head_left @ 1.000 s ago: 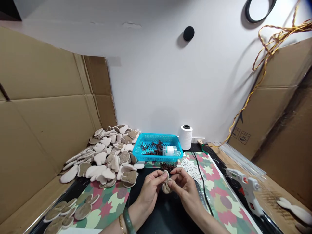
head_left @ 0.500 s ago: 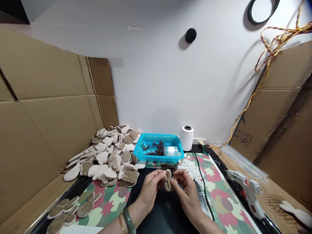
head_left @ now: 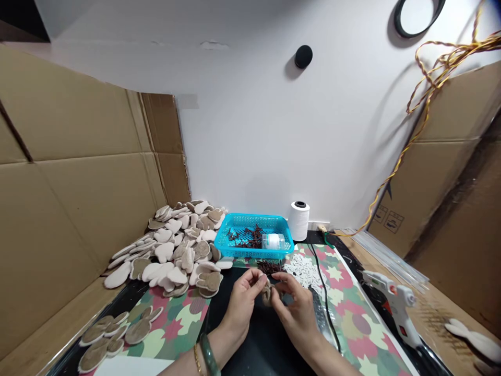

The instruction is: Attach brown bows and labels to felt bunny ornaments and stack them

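Left hand (head_left: 243, 304) pinched shut on a gathered felt piece (head_left: 267, 295), right hand (head_left: 298, 315) half open just beside it. All just in front of a blue plastic basket (head_left: 253, 246), with felt rabbit cutouts (head_left: 172, 245) heaped left of the basket.

Glossy plastic basket (head_left: 253, 250), matt cloth pcs (head_left: 163, 252)

A heap of pale, rabbit-shaped felt cutouts (head_left: 172, 245) rises against cardboard sheets (head_left: 70, 156). Behind it sits a turquoise plastic basket (head_left: 254, 249) holding dark red sprigs (head_left: 246, 237) and a small jar (head_left: 273, 241), just beside a white thread spool (head_left: 299, 222). A hot glue gun (head_left: 391, 303) lies rightward, below a twisted gold cord (head_left: 434, 78).
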`<state>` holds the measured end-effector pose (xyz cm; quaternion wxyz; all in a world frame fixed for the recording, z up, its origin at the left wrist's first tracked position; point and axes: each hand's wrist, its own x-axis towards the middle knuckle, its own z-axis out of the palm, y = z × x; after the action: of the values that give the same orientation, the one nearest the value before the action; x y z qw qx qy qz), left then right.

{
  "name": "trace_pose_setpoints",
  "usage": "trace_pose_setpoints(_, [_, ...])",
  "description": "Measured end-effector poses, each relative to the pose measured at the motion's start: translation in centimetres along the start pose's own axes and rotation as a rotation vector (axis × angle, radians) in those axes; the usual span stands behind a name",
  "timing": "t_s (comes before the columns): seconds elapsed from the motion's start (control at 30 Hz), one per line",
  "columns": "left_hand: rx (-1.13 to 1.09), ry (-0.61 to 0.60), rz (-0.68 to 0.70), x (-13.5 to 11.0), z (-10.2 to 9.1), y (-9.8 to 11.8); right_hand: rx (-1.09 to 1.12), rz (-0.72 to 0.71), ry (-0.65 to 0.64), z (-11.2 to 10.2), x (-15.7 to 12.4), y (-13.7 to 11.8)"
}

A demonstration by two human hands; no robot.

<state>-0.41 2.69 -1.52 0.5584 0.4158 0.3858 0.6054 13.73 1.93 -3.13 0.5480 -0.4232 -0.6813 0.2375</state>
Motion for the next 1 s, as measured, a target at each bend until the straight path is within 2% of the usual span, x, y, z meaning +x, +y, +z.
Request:
trace_pose_setpoints(0.1, [-0.042,0.021,0.005,-0.1,0.1,-0.3,0.007,0.001,0.024,0.1,-0.1,-0.1])
trace_pose_setpoints(0.2, [-0.005,-0.027,-0.015,0.2,-0.2,-0.2,0.030,0.010,0.004,-0.1,0.1,0.0])
trace_pose_setpoints(0.4, [0.079,-0.067,-0.021,0.8,-0.6,0.2,0.236,0.242,-0.157,0.2,0.2,1.0])
trace_pose_setpoints(0.5, [0.070,-0.068,-0.053,0.6,-0.7,0.3,0.335,0.307,-0.222,0.4,0.3,1.1])
trace_pose_setpoints(0.7, [0.031,-0.091,-0.096,0.8,-0.8,0.6,0.350,0.303,-0.261,0.0,0.5,0.6])
trace_pose_setpoints(0.9, [0.108,-0.132,-0.026,-0.1,-0.1,1.3,0.296,0.253,-0.140,-0.5,0.0,1.1])
trace_pose_setpoints(1.0, [0.187,-0.128,-0.023,-0.6,-0.4,1.1,0.310,0.226,-0.169,-0.4,-0.3,1.5])
